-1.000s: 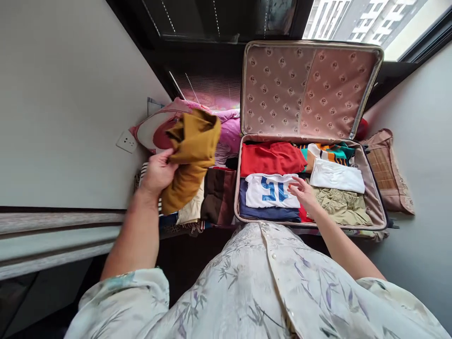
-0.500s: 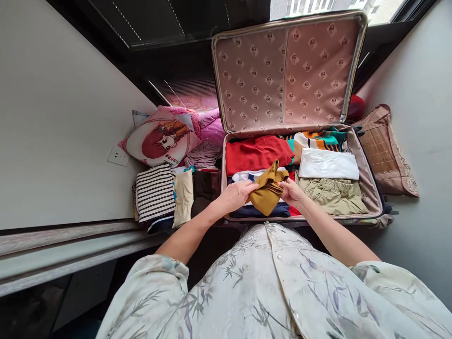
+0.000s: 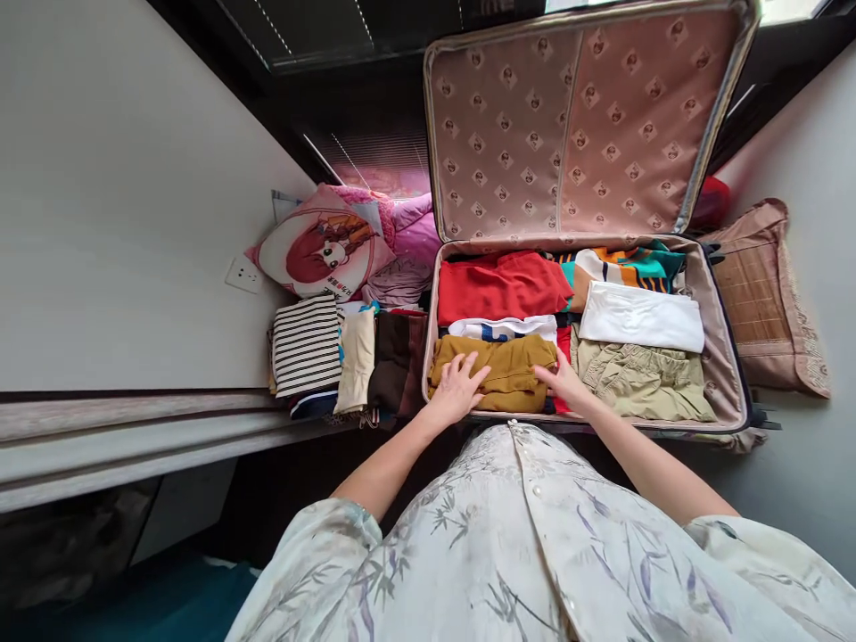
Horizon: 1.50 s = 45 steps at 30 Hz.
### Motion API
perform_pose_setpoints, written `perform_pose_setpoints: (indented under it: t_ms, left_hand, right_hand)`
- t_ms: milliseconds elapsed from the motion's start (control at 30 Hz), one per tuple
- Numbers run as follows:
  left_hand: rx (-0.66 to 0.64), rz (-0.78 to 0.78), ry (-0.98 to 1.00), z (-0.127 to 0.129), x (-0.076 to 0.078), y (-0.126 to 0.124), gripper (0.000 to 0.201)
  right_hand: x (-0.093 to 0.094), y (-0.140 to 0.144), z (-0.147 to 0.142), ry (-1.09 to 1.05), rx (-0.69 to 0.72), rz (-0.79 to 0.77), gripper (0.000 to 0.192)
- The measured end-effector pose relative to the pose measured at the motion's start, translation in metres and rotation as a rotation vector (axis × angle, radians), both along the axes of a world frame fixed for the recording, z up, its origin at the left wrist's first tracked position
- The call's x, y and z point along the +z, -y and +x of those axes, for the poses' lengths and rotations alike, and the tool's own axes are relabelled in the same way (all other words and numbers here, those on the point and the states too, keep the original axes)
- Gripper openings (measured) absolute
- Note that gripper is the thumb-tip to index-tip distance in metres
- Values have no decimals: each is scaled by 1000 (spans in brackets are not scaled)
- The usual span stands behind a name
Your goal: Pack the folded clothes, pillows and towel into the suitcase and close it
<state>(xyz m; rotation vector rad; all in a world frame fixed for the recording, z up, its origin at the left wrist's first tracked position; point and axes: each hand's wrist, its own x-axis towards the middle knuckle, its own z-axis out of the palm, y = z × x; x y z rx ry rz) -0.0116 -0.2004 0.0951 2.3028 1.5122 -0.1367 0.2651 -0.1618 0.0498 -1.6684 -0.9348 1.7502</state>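
A mustard-coloured folded garment [image 3: 512, 370] lies flat in the front left part of the open suitcase [image 3: 732, 392]. My left hand [image 3: 458, 388] rests on its left half with fingers spread. At the garment's right end, my right hand [image 3: 563, 379] touches the edge, thumb and fingers apart. Behind it shows a white and blue folded garment [image 3: 501, 328], and further back a red garment [image 3: 501, 287]. Khaki elastic-waist bottoms [image 3: 635, 379] lie to the right, below a white folded cloth [image 3: 642, 316]. A striped multicoloured garment [image 3: 621, 267] fills the back right.
Left of the suitcase stand a black-and-white striped stack of clothes [image 3: 306, 346], a cream folded cloth [image 3: 358, 361] and dark brown clothes [image 3: 391, 357]. Behind them leans a cartoon cushion [image 3: 321, 250]. The raised lid [image 3: 595, 125] stands at the back; a brown quilted item [image 3: 769, 303] is at right.
The mustard garment, held bunched up between both hands before, now lies spread in the suitcase. Both hands have let go of it and opened. The view has shifted slightly.
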Motion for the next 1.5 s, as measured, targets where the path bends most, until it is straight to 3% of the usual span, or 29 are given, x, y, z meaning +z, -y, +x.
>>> perform_pose_setpoints:
  t_ms: [67, 133, 233, 367, 500, 567, 633, 733, 767, 833, 933, 1033, 1167, 1267, 1367, 1433, 1500]
  left_hand:
    - [23, -17, -49, -7, -7, -6, 78]
    - [54, -23, -73, -9, -14, -7, 87]
    - [75, -16, -59, -3, -21, -4, 85]
    - [60, -4, 18, 4, -26, -1, 81]
    - [131, -156, 46, 1, -38, -8, 80]
    - [132, -239, 83, -1, -44, -12, 79]
    - [116, -263, 150, -4, -46, -13, 79]
    - [132, -112, 371, -24, -41, -3, 65]
    - [191, -2, 453, -38, -39, 4, 56]
    - [427, 254, 550, -75, -36, 23, 40]
    - [855, 460, 454, -144, -42, 56, 35]
    - [971, 297, 290, -202, -56, 80, 52]
    - [859, 80, 277, -244, -69, 87, 62]
    - [755, -21, 302, -260, -69, 82, 70]
    - [722, -30, 363, -271, -69, 77, 67]
    - [806, 20, 476, -277, -72, 74, 55]
    - [1041, 72, 670, -283, -75, 73, 38]
  right_hand:
    - [-1, 6, -11, 214, 54, 224, 93]
    - [-5, 8, -11, 401, 123, 373, 88]
    - [-11, 8, 10, 591, 229, 476, 80]
    - [-8, 7, 37, 954, 407, 624, 87]
    - [-7, 10, 17, 1218, 600, 859, 82]
    - [-18, 12, -2, 1239, 739, 858, 73]
    - [-34, 12, -16, 1256, 848, 748, 68]
    - [-50, 8, -17, 1285, 950, 611, 68]
    - [-51, 6, -14, 1298, 977, 596, 68]
    - [-43, 0, -8, 1334, 1024, 594, 68]
    - [-16, -13, -17, 1351, 1078, 668, 58]
    - [14, -34, -59, 1198, 1046, 831, 46]
    - [43, -57, -159, 786, 969, 937, 40]
    - [55, -66, -245, 564, 1014, 836, 34]
    - [55, -72, -320, 364, 959, 633, 29]
    - [50, -76, -360, 281, 896, 514, 28]
    - [40, -80, -389, 240, 867, 449, 27]
